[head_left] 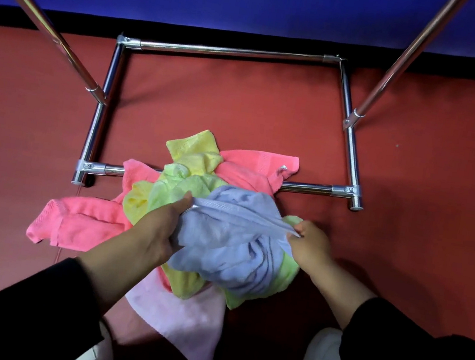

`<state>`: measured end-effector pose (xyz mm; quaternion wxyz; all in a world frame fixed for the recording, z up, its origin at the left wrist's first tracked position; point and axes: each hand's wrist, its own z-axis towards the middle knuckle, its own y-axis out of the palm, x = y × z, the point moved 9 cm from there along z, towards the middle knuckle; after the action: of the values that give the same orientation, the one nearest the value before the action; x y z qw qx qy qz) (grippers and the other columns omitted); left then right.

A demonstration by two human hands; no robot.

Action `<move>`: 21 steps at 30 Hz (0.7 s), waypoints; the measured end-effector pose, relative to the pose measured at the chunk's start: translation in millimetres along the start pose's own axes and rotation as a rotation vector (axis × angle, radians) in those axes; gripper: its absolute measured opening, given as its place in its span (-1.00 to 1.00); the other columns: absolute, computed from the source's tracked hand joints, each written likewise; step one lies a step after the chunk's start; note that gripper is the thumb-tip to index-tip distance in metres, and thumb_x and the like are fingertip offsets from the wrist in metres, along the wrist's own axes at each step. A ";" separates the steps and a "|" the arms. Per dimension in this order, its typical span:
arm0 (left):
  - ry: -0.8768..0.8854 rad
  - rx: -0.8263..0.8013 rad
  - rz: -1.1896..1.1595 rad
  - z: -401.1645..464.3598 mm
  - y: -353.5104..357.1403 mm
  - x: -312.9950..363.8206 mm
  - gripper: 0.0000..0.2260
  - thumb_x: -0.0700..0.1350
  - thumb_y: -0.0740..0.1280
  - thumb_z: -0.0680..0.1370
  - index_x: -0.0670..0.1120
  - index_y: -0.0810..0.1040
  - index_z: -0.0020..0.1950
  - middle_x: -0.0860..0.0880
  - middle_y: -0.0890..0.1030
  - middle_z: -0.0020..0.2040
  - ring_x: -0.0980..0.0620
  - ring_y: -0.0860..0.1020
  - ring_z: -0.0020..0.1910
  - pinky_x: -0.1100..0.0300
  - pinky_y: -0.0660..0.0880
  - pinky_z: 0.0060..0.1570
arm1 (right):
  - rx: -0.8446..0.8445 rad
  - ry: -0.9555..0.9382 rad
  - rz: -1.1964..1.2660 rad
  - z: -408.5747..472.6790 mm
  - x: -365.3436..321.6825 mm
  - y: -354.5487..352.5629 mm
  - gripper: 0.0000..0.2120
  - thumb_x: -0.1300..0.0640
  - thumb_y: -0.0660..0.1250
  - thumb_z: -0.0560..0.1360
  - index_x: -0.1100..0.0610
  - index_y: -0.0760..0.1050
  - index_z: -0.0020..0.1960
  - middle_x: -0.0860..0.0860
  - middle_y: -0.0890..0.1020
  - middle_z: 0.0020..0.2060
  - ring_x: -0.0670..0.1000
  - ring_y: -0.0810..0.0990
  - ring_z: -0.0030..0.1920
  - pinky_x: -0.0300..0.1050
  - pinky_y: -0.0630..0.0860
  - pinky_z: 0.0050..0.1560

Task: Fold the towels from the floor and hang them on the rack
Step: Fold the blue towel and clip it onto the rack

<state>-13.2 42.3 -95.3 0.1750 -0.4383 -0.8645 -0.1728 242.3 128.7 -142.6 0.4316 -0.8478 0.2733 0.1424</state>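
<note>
Centrally, left hand (161, 227) and right hand (310, 243) pinch ribbed hem of crumpled lavender terry towel (229, 246) above soft towel heap (190, 160); chrome tubular rack (231, 51) behind.

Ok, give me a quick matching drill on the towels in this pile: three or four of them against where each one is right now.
Things:
1. lavender towel
2. coral pink towel
3. pale pink towel
4. yellow towel

Places:
A. draped over the rack's near floor bar
B. farthest corner of the pile, inside the rack base
C. gripped by left hand and right hand
D. nearest the person, flat on the floor

Pairs: 1-C, 2-A, 3-D, 4-B
</note>
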 end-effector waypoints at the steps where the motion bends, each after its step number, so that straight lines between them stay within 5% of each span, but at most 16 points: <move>1: 0.000 0.028 0.006 2.7 -8.1 -3.0 -0.73 0.04 0.32 0.56 -0.16 0.62 -0.06 -0.08 0.69 -0.19 0.05 0.67 -0.32 0.15 0.57 -0.24 | 0.006 0.004 0.050 0.4 4.6 -0.9 -0.90 0.11 0.32 0.49 0.11 0.58 -0.07 0.08 0.63 -0.16 0.08 0.59 -0.08 -0.11 0.42 -0.12; 3: 0.011 0.032 0.016 9.1 -18.5 -5.9 -0.69 0.04 0.34 0.54 -0.19 0.62 0.06 -0.11 0.69 -0.10 0.04 0.68 -0.27 0.18 0.61 -0.27 | 0.013 0.033 0.181 -0.4 14.3 -2.5 -0.91 0.15 0.40 0.47 0.18 0.56 -0.16 0.14 0.61 -0.24 0.09 0.57 -0.22 -0.07 0.45 -0.21; 8: -0.040 -0.171 0.033 10.3 -5.9 -11.0 -0.63 0.01 0.28 0.57 -0.20 0.56 0.25 -0.15 0.63 0.17 -0.05 0.62 0.09 0.10 0.56 0.05 | -0.013 0.206 0.545 -0.6 37.7 5.7 -0.81 0.19 0.33 0.54 0.15 0.49 -0.26 0.05 0.47 -0.46 -0.12 0.37 -0.64 -0.28 0.31 -0.53; 14: -0.047 -0.190 -0.021 8.1 -13.7 -8.3 -0.82 -0.23 0.22 0.60 -0.12 0.61 0.08 -0.01 0.67 -0.13 0.08 0.60 -0.13 0.19 0.54 -0.10 | 0.051 0.289 0.738 -4.3 45.6 1.3 -0.84 0.23 0.24 0.58 0.13 0.45 -0.18 0.04 0.48 -0.33 -0.04 0.43 -0.36 -0.27 0.40 -0.41; 16: -0.085 -0.138 -0.039 6.3 -21.9 -11.6 -0.80 -0.30 0.18 0.59 -0.13 0.59 0.03 -0.02 0.66 -0.23 0.07 0.57 -0.17 0.20 0.56 -0.21 | 0.116 0.324 0.740 -6.4 50.7 -5.3 -0.87 0.23 0.25 0.57 0.13 0.46 -0.16 0.05 0.47 -0.33 -0.04 0.40 -0.38 -0.21 0.36 -0.38; 21: -0.086 -0.042 0.009 -15.5 -32.7 -2.0 -0.91 -0.18 0.31 0.56 -0.09 0.59 -0.12 0.03 0.57 -0.31 0.14 0.51 -0.33 0.36 0.47 -0.46 | 0.181 0.314 0.762 -15.9 38.0 -21.5 -0.76 0.23 0.31 0.53 0.12 0.42 -0.30 0.07 0.39 -0.45 -0.07 0.34 -0.54 -0.42 0.21 -0.65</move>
<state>-36.4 15.7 -87.4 0.1292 -0.4527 -0.8655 -0.1710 285.7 113.2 -137.3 0.3741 -0.6560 0.6412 0.1362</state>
